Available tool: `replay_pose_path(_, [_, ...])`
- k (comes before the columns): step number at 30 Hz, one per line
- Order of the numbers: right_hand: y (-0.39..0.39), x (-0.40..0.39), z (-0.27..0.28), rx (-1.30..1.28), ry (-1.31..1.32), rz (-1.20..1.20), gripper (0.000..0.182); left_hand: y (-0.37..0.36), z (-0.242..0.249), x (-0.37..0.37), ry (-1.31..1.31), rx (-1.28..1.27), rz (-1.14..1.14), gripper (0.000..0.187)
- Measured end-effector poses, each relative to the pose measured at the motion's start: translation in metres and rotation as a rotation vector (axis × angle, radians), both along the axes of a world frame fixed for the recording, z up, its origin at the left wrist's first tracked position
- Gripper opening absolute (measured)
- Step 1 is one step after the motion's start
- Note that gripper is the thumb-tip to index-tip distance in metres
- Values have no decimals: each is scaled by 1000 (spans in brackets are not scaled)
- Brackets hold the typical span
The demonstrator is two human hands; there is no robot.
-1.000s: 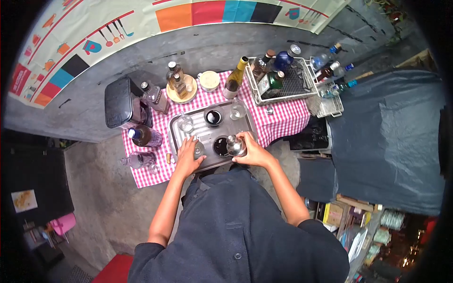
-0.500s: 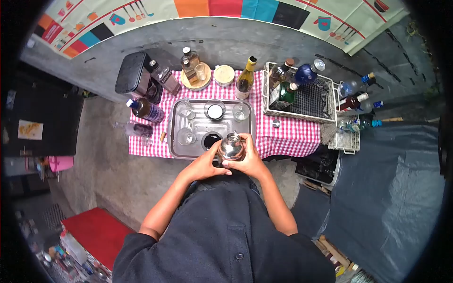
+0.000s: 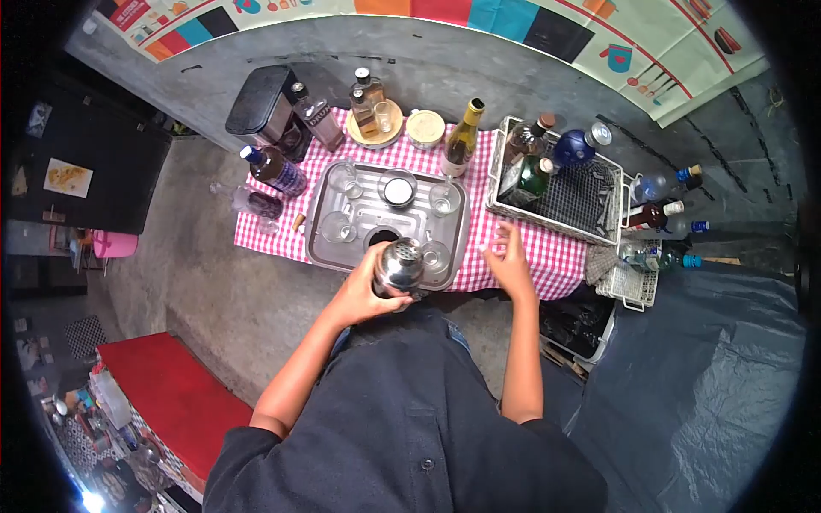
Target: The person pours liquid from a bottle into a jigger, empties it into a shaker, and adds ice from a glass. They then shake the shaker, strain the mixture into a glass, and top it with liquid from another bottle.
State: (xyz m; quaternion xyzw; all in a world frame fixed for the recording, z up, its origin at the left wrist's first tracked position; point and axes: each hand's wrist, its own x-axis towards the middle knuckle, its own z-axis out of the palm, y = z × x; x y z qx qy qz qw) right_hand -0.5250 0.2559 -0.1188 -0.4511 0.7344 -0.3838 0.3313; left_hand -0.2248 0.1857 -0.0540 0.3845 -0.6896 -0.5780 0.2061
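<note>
My left hand (image 3: 366, 297) is wrapped around a metal cocktail shaker (image 3: 398, 267), held above the near edge of a metal tray (image 3: 318, 248). The shaker's perforated strainer top faces up, with no cap on it. My right hand (image 3: 511, 267) is over the checkered cloth right of the tray, thumb and fingers apart. The small metal cap seen there earlier is hidden at or under its fingers. On the tray stand several clear glasses, among them a glass mug (image 3: 435, 255) beside the shaker, a bowl with something white (image 3: 398, 191), and a dark round container (image 3: 382, 236).
A wire basket (image 3: 560, 224) with bottles is at the right of the table. A wine bottle (image 3: 463, 141), a lidded jar (image 3: 425, 128) and a wooden plate (image 3: 391, 137) with small bottles line the back. More bottles and a coffee maker (image 3: 265, 107) stand left. A cork (image 3: 298, 222) lies near the tray.
My right hand has let go of the shaker and moved right, over the spot of the small cap. My left hand keeps the shaker, now a little further left. The view has shifted.
</note>
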Motion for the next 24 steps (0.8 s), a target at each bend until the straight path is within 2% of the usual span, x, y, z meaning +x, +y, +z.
replay_pose_path(3, [2, -59, -71, 76, 165, -167, 60, 4, -10, 3, 22, -33, 54, 91])
replay_pose_path(6, [-4, -79, -89, 155, 221, -109, 68, 8, -3, 1, -28, -115, 49, 90])
replay_pose_path(8, [-8, -90, -118, 121, 263, -102, 71, 12, 2, 0, -41, -129, 43, 90])
replay_pose_path(11, [-13, -93, -145, 134, 327, -69, 76, 16, 0, -1, -76, -66, 53, 91])
replay_pose_path(13, [-19, -91, -139, 238, 356, -49, 81, 18, -4, -4, -58, -74, 63, 91])
replay_pose_path(18, [-22, -83, -140, 118, 379, -48, 53, 15, -15, -11, -36, -82, 18, 93])
replay_pose_path(22, [-18, -86, -137, 46, 347, 5, 49, 11, -5, -17, -65, -60, -6, 93])
replay_pose_path(24, [-9, -82, -128, 133, 94, -81, 45, 10, -13, -15, -75, -90, -6, 93])
